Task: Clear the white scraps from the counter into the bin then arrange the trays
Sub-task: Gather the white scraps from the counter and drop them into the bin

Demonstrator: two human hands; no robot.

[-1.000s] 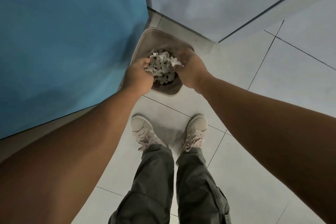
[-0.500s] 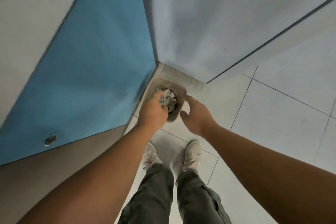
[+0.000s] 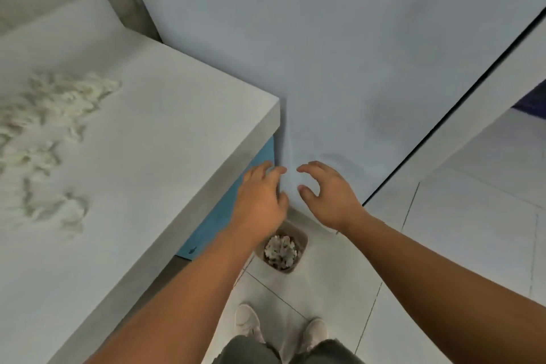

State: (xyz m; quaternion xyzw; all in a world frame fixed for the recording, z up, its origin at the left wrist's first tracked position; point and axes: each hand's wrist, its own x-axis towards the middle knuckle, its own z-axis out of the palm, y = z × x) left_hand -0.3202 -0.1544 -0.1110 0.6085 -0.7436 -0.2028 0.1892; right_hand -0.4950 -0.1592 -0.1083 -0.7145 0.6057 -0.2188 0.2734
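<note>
A small beige bin (image 3: 301, 241) stands on the floor in the corner below the counter, holding a heap of white scraps (image 3: 280, 251). My left hand (image 3: 261, 201) and my right hand (image 3: 329, 193) hover above the bin, side by side, fingers loosely spread and empty. More white scraps (image 3: 56, 106) lie scattered on the grey counter (image 3: 153, 156) at the far left. No trays are in view.
The counter's corner juts out just left of my left hand, with a blue cabinet front (image 3: 224, 216) under it. A pale wall (image 3: 339, 68) rises behind. White floor tiles (image 3: 458, 245) spread to the right. My shoes (image 3: 248, 320) stand near the bin.
Both hands let go of the scraps into the bin and rose away from it. The view lifted, bringing the counter top and its remaining scraps into sight.
</note>
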